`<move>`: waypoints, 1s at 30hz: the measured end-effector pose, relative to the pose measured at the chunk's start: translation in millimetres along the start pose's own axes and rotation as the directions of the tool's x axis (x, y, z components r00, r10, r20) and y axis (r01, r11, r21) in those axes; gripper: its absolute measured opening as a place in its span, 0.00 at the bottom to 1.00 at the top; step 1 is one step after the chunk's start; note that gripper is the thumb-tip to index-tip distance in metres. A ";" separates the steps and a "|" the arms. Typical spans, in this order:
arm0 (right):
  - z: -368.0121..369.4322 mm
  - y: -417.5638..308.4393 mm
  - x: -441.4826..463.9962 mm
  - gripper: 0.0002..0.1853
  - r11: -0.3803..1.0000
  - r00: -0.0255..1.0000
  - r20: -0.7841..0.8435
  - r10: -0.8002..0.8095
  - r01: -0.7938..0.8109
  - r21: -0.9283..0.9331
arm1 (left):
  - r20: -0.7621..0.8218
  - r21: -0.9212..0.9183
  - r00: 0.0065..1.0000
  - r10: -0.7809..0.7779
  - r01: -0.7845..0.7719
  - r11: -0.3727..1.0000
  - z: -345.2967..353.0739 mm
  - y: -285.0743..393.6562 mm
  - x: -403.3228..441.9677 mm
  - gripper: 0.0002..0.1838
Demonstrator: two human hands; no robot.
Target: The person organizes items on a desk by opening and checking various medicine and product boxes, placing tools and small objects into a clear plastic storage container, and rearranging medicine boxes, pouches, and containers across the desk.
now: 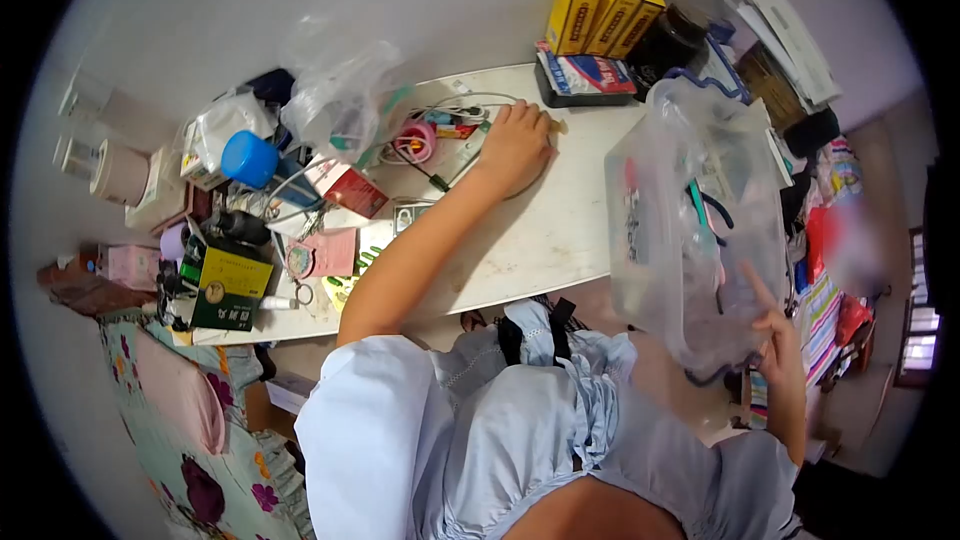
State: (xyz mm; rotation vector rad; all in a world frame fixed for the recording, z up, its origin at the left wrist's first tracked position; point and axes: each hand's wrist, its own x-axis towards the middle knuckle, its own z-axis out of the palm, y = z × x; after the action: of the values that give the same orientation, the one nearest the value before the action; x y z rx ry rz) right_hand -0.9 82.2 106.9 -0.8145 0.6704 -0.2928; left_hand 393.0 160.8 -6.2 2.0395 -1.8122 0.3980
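Observation:
My left hand (517,147) is stretched over the white table, its fingers bent and together against the tabletop. A grey cable (490,95) runs up to the fingers and reappears beyond them; whether they grip it is hidden. A small brownish piece (558,126) lies by the fingertips. My right hand (774,340) holds the near end of a clear plastic bin (655,285), with one finger stretched along its wall. The bin is tilted at the table's right edge. Inside it are pliers (712,212) with teal and black handles and other small items.
Left on the table (490,260) are a clear plastic bag (340,110), a blue-capped bottle (250,159), a red-and-white box (347,187), a green-and-yellow box (230,288) and tangled cables. Several yellow boxes (603,15) stand at the back, above a dark tray (585,90).

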 end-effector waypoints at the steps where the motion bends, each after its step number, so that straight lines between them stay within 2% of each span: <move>1: 10.3 5.1 -7.5 0.43 0.970 0.941 -0.300 -0.158 0.091 -0.227 | 0.083 0.053 0.996 -0.044 0.040 0.998 5.2 -0.8 7.2 0.17; 2: 29.1 0.7 -16.1 0.44 0.937 0.947 -0.285 -0.146 0.040 -0.348 | 0.060 0.070 0.998 -0.006 0.002 0.998 10.3 -7.6 9.3 0.16; 5: 28.1 5.0 -37.2 0.44 0.940 0.949 -0.309 -0.065 -0.045 -0.338 | 0.162 0.040 0.987 0.001 -0.008 0.999 4.0 -23.5 5.0 0.17; 6: 30.7 8.4 -41.9 0.44 0.948 0.932 -0.357 -0.059 -0.060 -0.312 | 0.109 0.016 0.992 0.060 -0.062 0.998 2.2 -32.4 -0.7 0.14; 7: 30.3 12.6 -44.0 0.44 0.952 0.928 -0.368 -0.053 -0.063 -0.299 | 0.120 0.010 0.990 0.072 -0.074 0.997 -12.8 -33.0 -1.2 0.14; 9: 29.9 19.9 -45.4 0.43 0.972 0.937 -0.338 -0.087 0.006 -0.233 | 0.420 -0.088 0.907 -0.008 0.050 0.995 -46.1 -33.5 -0.9 0.12; 10: 22.4 24.7 -46.5 0.43 0.974 0.937 -0.339 -0.085 0.006 -0.228 | 0.312 -0.105 0.950 0.017 0.017 0.994 -50.4 -37.4 -4.3 0.10; 11: 8.9 30.9 -48.1 0.43 0.959 0.922 -0.367 -0.123 0.015 -0.283 | 0.315 -0.100 0.949 0.017 0.015 0.995 -57.9 -37.1 -3.7 0.10; 12: 2.7 34.5 -47.8 0.43 0.941 0.906 -0.390 -0.162 0.022 -0.339 | 0.263 -0.314 0.963 -0.063 0.148 0.938 -68.5 -36.4 -2.1 0.09; 13: 7.1 34.1 -44.6 0.43 0.941 0.910 -0.383 -0.162 0.024 -0.339 | 0.225 -0.516 0.962 -0.157 0.255 0.818 -75.4 -37.3 -1.9 0.09; 14: 15.3 32.1 -40.2 0.43 0.942 0.917 -0.367 -0.158 0.029 -0.335 | 0.096 -0.651 0.979 -0.179 0.198 0.733 -76.9 -37.2 -2.4 0.10; 15: 20.3 30.6 -36.4 0.42 0.943 0.924 -0.350 -0.156 0.033 -0.332 | 0.091 -0.645 0.978 -0.186 0.201 0.737 -76.7 -37.6 -3.0 0.10; 17: 16.9 30.9 -28.4 0.42 0.952 0.939 -0.320 -0.125 0.024 -0.304 | -0.035 -0.881 0.911 -0.411 0.166 0.443 -80.5 -35.2 -1.9 0.10; 18: 15.3 31.0 -23.6 0.42 0.962 0.950 -0.299 -0.093 0.009 -0.271 | 0.054 -0.948 0.871 -0.488 0.199 0.250 -86.7 -32.3 -5.5 0.10; 19: 15.6 31.5 -18.8 0.42 0.960 0.954 -0.286 -0.094 0.011 -0.279 | 0.044 -0.947 0.866 -0.498 0.196 0.256 -94.0 -26.0 -7.4 0.10; 21: 18.7 32.2 -9.2 0.46 0.960 0.944 -0.305 -0.128 0.041 -0.275 | 0.032 -0.989 0.804 -0.593 -0.059 -0.134 -106.2 -12.1 -11.1 0.11; 22: 22.9 29.7 -6.4 0.46 0.959 0.948 -0.294 -0.126 0.041 -0.280 | 0.030 -0.966 0.792 -0.610 -0.133 -0.220 -116.5 -2.2 -14.1 0.11; 23: 28.4 26.3 -5.0 0.46 0.954 0.945 -0.307 -0.110 0.014 -0.300 | 0.025 -0.968 0.786 -0.618 -0.136 -0.212 -125.4 5.1 -19.2 0.11; 25: 31.5 25.5 -0.2 0.46 0.947 0.946 -0.313 -0.088 -0.019 -0.322 | 0.006 -0.896 0.839 -0.544 -0.237 -0.375 -138.7 16.1 -30.4 0.10; 28: 23.6 25.1 8.6 0.43 0.960 0.936 -0.327 -0.129 0.035 -0.278 | -0.079 -0.879 0.857 -0.509 -0.301 -0.370 -151.5 26.8 -42.8 0.13; 30: 13.6 19.0 12.4 0.40 0.940 0.970 -0.230 -0.082 -0.002 -0.341 | -0.174 -0.866 0.879 -0.444 -0.351 -0.356 -155.4 30.1 -48.8 0.15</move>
State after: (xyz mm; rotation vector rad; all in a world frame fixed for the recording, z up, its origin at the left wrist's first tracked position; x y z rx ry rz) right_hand 17.3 96.6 94.0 -1.1355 0.9501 -0.3211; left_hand 363.3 272.6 112.4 0.4426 -0.7744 -0.6109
